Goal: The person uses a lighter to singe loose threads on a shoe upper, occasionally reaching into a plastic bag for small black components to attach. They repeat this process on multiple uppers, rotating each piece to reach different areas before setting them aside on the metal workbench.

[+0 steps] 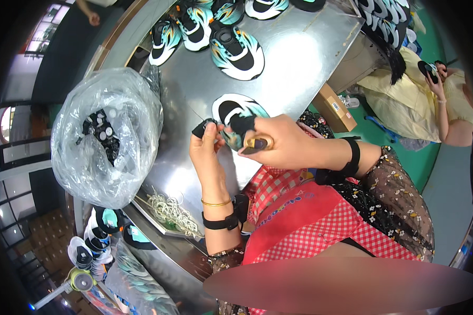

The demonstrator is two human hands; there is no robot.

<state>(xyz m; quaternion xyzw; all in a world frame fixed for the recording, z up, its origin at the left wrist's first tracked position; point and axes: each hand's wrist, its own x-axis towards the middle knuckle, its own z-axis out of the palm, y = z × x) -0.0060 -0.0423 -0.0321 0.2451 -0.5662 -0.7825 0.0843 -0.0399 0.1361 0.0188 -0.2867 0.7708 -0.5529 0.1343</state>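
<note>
The right hand (pixel 289 137) curls around a brown-handled tool (pixel 260 143); the left hand (pixel 207 149) bunches its fingers, hold unclear. A white, black and teal shoe (pixel 235 105) lies just beyond on the counter (pixel 184 89).

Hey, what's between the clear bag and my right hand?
Going from the bag: metal table, your left hand, then part of a shoe upper, before your right hand. The head view shows this.

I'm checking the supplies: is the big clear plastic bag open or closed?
Open: the clear plastic bag has its mouth spread wide, with small black-and-white pieces showing inside.
</note>
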